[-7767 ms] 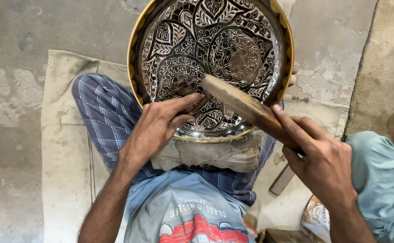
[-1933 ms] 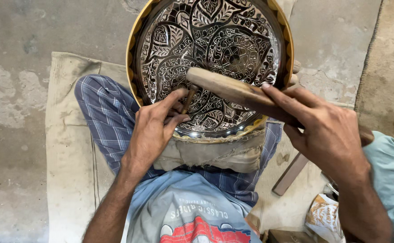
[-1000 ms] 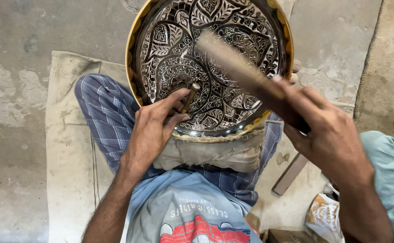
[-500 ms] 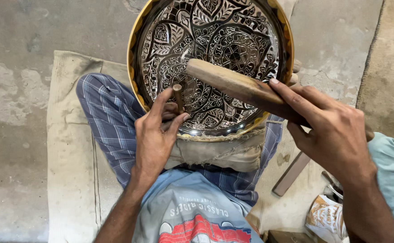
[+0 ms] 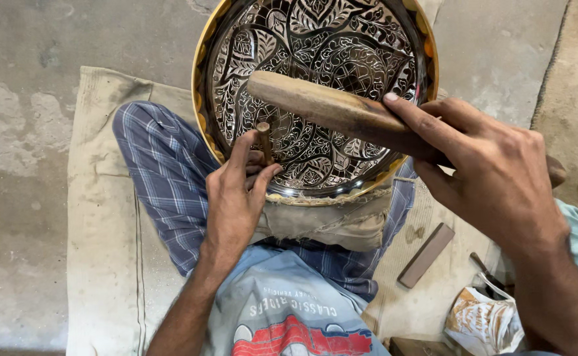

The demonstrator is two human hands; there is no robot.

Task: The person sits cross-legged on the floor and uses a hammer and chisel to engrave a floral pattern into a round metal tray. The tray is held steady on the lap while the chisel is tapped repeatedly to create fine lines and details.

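The left hand (image 5: 236,198) pinches a short chisel (image 5: 263,140) upright, its tip seemingly on the plate (image 5: 315,46), though the fingers hide the contact. The engraved round plate with a yellow rim rests tilted on a cloth pad (image 5: 322,221) over the lap. The right hand (image 5: 493,171) has its grip wrapped around a wooden mallet (image 5: 328,109), whose head hangs just above the chisel. A flat stone (image 5: 426,254) lies on the mat (image 5: 97,231).

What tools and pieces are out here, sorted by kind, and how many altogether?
Engraved round metal tray: 1
Wooden mallet, in the right hand: 1
Small chisel, in the left hand: 1
Flat rectangular stone: 1
Crumpled bag: 1
Total: 5
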